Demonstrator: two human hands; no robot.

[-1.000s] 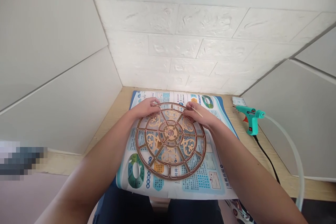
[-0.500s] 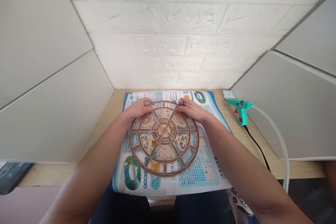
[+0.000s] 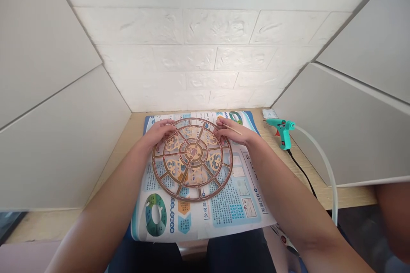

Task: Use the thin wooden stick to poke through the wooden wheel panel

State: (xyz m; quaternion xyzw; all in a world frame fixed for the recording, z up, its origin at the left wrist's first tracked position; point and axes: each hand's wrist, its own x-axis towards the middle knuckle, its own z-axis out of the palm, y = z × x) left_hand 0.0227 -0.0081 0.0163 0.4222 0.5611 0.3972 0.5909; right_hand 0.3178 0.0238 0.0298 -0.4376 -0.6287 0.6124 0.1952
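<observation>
Being shifted a little leftward on the printed paper point(image 3: 198, 222), the round wooden frame point(image 3: 194, 151) is being held by the spread left hand point(image 3: 156, 133) at its far edge, while a thin stick point(image 3: 233, 129) is being pinched by the right hand point(image 3: 232, 133) near the far right rim.

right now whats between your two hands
The head view shows a round wooden fretwork frame over a printed sheet between the left hand and right hand.

My remote log: one brown fretwork wheel point(image 3: 194, 151) with cream scrollwork panels point(image 3: 174, 143); one blue-and-white printed chart point(image 3: 230, 209); one teal glue gun point(image 3: 283, 134), red trigger point(image 3: 276, 132).
</observation>
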